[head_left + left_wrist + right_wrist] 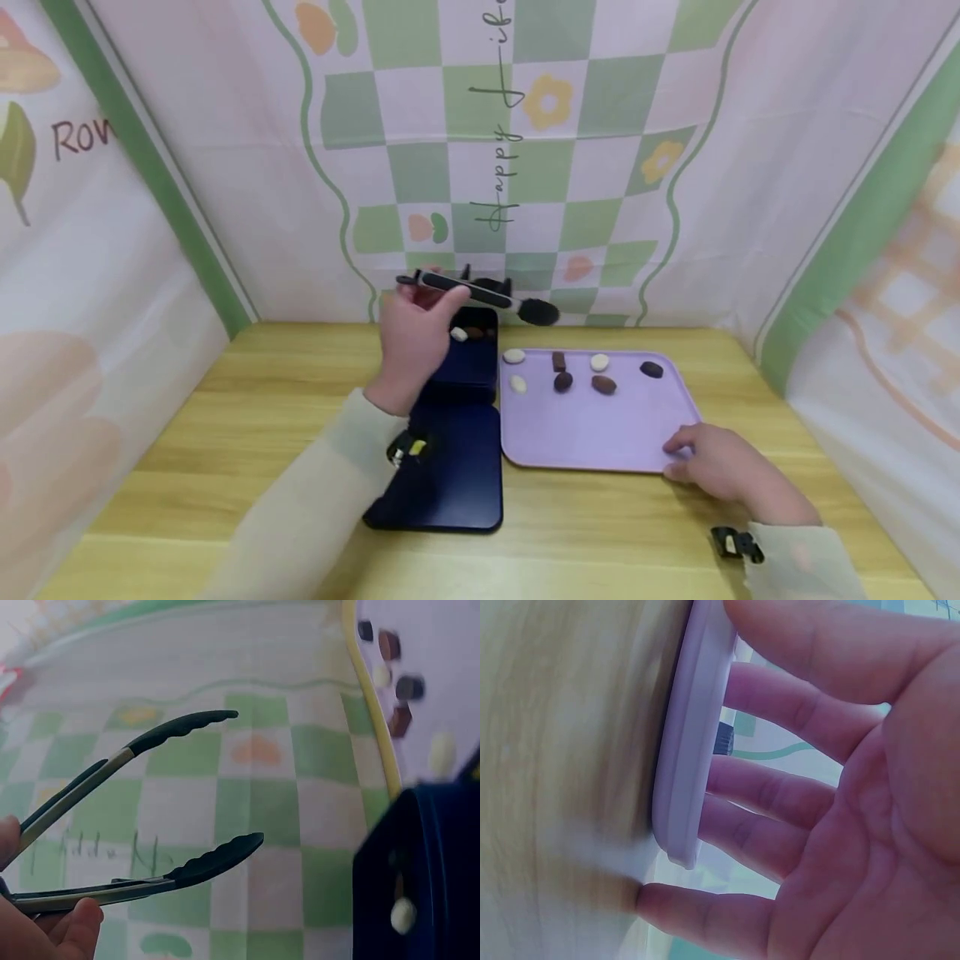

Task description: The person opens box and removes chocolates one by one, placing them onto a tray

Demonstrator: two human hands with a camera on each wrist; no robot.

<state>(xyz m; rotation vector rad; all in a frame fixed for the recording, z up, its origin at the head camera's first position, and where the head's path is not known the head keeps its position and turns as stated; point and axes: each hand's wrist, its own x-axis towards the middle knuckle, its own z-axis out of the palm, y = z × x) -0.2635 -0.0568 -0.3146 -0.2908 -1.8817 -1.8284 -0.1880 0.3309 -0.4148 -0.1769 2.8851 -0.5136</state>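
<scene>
My left hand point(417, 337) grips a pair of black-tipped metal tongs point(97, 780) above a dark blue box point(463, 379). The tongs' two arms are spread, with nothing between their scalloped tips. Inside the box lie small white and brown pieces point(474, 333), partly hidden by the hand. My right hand point(723, 467) holds the near right corner of a lilac tray point(592, 433), fingers over its rim and thumb at the near edge. Several small white point(599, 362), brown point(603, 384) and dark point(652, 369) pieces sit toward the tray's far side.
A flat dark blue panel point(450, 483) lies in front of the box, beside the tray's left edge; whether they are joined cannot be told. Under everything is a wood-grain table point(225, 467). A checked, printed cloth point(540, 167) hangs behind, with more cloth at both sides.
</scene>
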